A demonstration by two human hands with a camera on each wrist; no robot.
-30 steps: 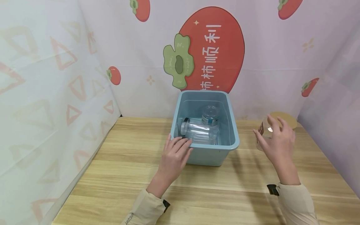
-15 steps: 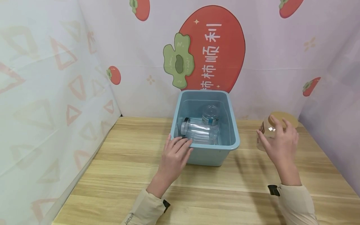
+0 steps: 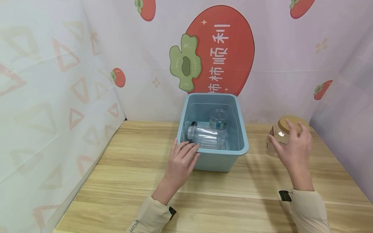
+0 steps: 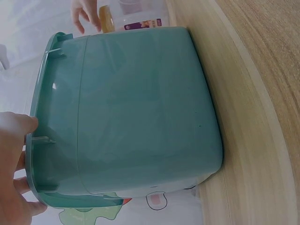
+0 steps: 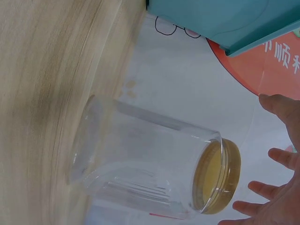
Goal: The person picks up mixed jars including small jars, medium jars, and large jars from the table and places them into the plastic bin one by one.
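My left hand (image 3: 180, 163) grips the near rim of a light blue plastic bin (image 3: 214, 161). In the left wrist view its thumb lies outside the rim and the fingers curl over to the inner side. At the right of the table stands a large clear plastic jar (image 5: 140, 150) with a golden-yellow lid (image 5: 233, 174), upright, a dark label on its side. Beside the jar my right hand (image 3: 295, 150) hovers with spread fingers. The right wrist view shows a gap between the fingertips and the lid.
Inside the bin lie a clear bottle (image 3: 205, 134) on its side and a clear jar (image 3: 218, 119) with a blue label. A patterned cloth (image 3: 151, 55) hangs behind the wooden table (image 3: 125, 181) and along both sides.
My right hand has shifted slightly right across the jar, uncovering more of its lid and side. The left hand, the bin and its contents stay where they were.
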